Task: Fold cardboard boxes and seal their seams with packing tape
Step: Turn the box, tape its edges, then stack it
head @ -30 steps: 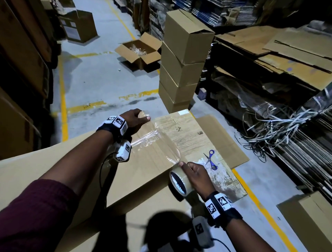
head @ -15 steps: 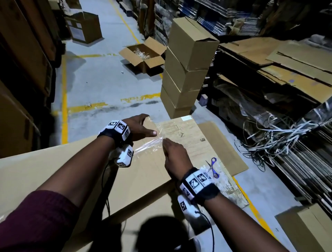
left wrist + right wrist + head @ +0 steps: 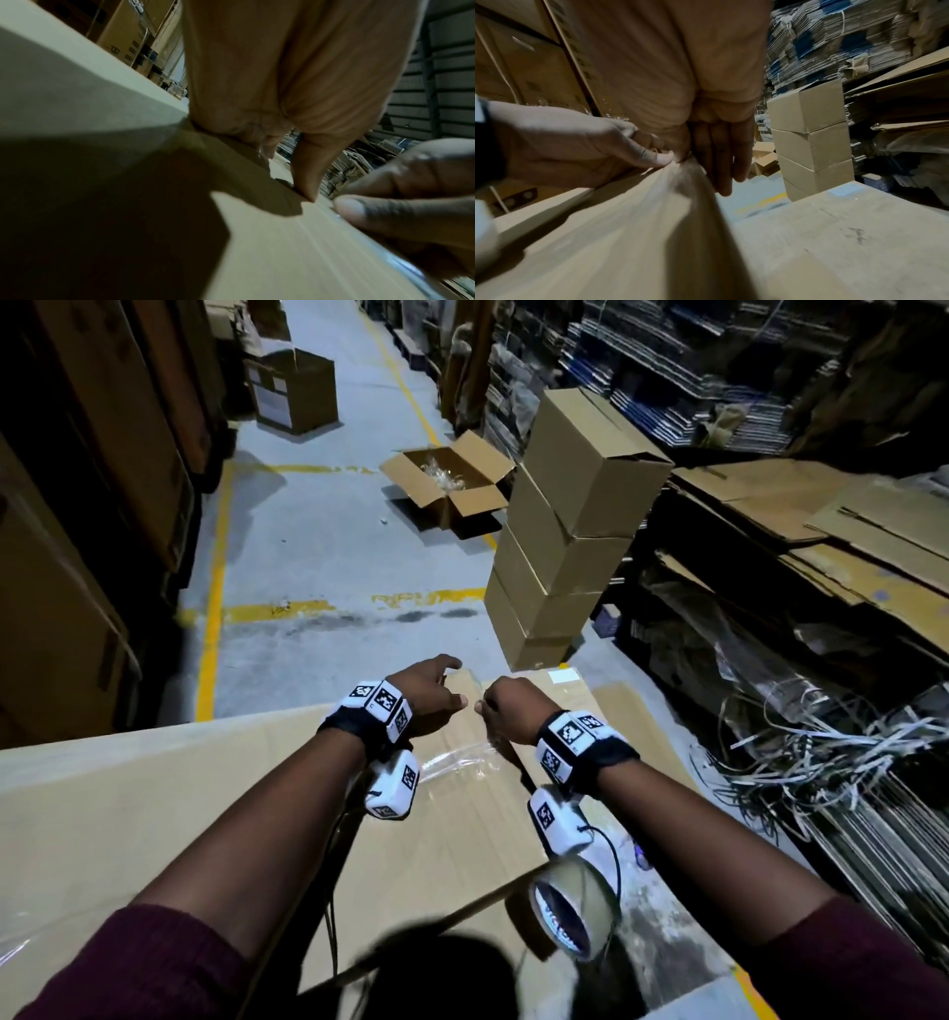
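Left hand [image 3: 429, 698] and right hand [image 3: 506, 713] both pinch tape strip [image 3: 462, 755] at far end; strip runs near-right to tape roll [image 3: 570, 914], right hand nearer

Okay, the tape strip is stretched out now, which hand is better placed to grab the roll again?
Right, probably. The tape roll hangs just below the right hand and its wrist, at the near edge of the flat cardboard. The left hand is farther off, touching the strip's far end.

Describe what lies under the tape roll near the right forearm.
The tape roll sits at the flat cardboard sheet's near edge, overhanging a lower sheet. Its contact underneath is hidden.
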`<state>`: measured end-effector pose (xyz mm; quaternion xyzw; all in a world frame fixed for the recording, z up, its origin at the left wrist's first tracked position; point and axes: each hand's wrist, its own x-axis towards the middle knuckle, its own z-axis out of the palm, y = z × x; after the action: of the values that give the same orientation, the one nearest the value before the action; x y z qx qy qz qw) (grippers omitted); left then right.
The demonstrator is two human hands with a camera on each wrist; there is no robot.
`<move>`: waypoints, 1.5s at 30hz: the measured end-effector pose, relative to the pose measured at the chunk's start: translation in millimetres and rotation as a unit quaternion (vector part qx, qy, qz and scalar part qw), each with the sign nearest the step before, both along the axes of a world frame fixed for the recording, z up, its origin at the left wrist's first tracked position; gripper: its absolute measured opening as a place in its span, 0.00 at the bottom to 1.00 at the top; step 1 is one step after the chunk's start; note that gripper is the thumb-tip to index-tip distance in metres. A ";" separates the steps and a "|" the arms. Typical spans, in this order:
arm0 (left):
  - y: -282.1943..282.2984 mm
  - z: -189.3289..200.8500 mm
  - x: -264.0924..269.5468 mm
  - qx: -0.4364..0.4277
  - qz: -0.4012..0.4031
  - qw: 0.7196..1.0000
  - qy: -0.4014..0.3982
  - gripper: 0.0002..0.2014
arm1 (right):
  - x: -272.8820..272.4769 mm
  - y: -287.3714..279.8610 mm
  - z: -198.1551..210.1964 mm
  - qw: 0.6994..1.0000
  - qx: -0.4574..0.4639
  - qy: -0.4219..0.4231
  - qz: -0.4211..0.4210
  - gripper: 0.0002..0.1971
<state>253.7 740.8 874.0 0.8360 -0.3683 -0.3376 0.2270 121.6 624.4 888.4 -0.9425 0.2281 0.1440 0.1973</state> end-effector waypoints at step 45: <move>4.4 28.0 -142.9 0.093 0.065 0.943 -0.311 0.44 | -255.9 -137.6 -159.5 0.986 -0.044 0.035 -0.154 0.09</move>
<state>110.8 745.2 902.0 0.9389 -0.3324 -0.0777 0.0434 -134.3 486.8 728.9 -0.8981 0.3837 0.1343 0.1678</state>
